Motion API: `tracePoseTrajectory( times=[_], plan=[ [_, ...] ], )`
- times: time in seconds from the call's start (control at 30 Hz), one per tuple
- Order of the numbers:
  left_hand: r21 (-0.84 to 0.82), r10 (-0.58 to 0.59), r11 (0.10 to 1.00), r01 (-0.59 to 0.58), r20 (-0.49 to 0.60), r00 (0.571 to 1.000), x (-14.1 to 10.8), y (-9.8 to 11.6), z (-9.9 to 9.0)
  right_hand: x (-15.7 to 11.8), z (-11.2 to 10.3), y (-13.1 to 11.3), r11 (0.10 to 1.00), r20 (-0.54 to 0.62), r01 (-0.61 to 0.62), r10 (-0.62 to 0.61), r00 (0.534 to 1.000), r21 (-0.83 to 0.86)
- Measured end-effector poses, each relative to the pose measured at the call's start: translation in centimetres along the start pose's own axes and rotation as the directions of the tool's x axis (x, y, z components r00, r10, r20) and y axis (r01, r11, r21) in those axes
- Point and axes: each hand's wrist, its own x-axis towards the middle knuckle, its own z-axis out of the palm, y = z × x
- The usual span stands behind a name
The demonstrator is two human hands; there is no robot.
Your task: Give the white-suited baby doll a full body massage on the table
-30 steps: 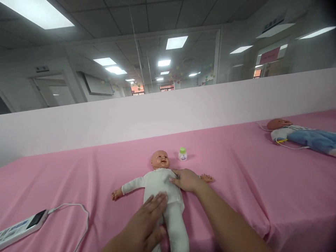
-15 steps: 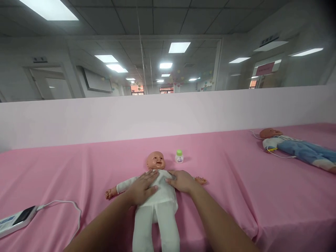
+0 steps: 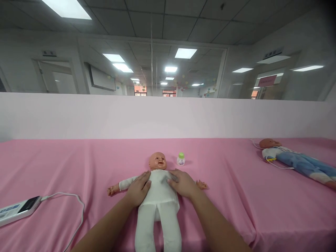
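Observation:
A baby doll [image 3: 160, 190] with a bare head and white cloth body lies face up, arms spread, legs toward me. My left hand [image 3: 139, 188] rests flat along the side of its chest near the shoulder on the left, fingers stretched out. On the opposite side, my right hand [image 3: 183, 182] lies over the doll's shoulder and upper chest, thumb reaching onto the white cloth. Both hands are open, and neither grips anything I can see. A small white bottle with a green cap [image 3: 181, 159] stands beside the doll's head.
Pink cloth [image 3: 223, 210] covers the table. At the left lies a white handheld device [image 3: 19, 210] with a dark screen and a white cable [image 3: 83, 210]. Another doll in blue clothes [image 3: 296, 161], with thin tubing, lies at the right. A white wall with glass rises behind.
My left hand has slid left, from the middle of the doll's chest to its side. My right hand stays nearly in place. The camera view has tilted slightly.

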Motion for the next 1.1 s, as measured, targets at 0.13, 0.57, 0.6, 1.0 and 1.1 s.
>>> tracePoseTrajectory(
  times=[0.13,0.57,0.6,1.0,1.1],
  plan=[
    [-0.03,0.018,0.999,-0.019,-0.026,1.0,-0.1,-0.1,0.1,-3.7,1.4,-3.1,0.973,0.027,0.202,-0.206,0.978,0.113],
    [-0.019,0.027,0.999,-0.027,0.016,1.0,0.3,-0.4,0.1,0.3,1.9,-3.0,0.946,0.36,0.315,-0.271,0.893,-0.069],
    [-0.013,0.027,1.0,-0.026,0.023,0.999,0.3,-0.4,0.0,1.0,1.8,-2.3,0.95,0.355,0.302,-0.255,0.9,-0.082],
    [0.074,0.04,0.996,-0.05,0.132,0.99,-0.2,0.9,-1.8,1.3,1.5,3.0,0.993,0.078,0.103,-0.099,0.992,-0.048],
    [0.099,0.134,0.983,-0.155,0.194,0.972,-1.8,2.4,-3.3,1.9,2.0,3.6,0.997,0.046,0.06,-0.058,0.997,-0.053]
  ],
)
